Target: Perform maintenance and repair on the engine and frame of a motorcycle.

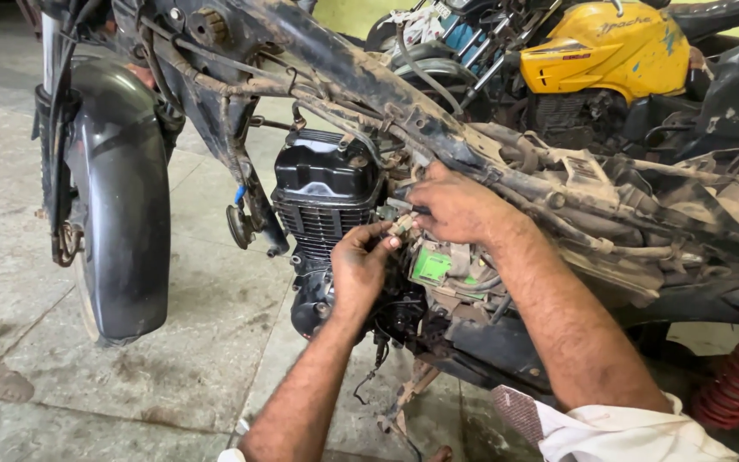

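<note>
I see my left hand (357, 267) pinching a small pale connector (402, 225) just behind the black engine (325, 198). My right hand (458, 207) curls over it, fingertips hidden, perhaps gripping a wire. The muddy frame (438, 128) runs above; the green part (431, 266) below is half covered.

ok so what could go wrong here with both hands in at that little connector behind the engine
1. The small connector is pinched between the left hand and right hand; a hard tug might crack it or strain its wires.
2. Mud cakes the frame above, so grit could drop into the joint.
3. Loose wires dangle below the engine and might snag.
</note>
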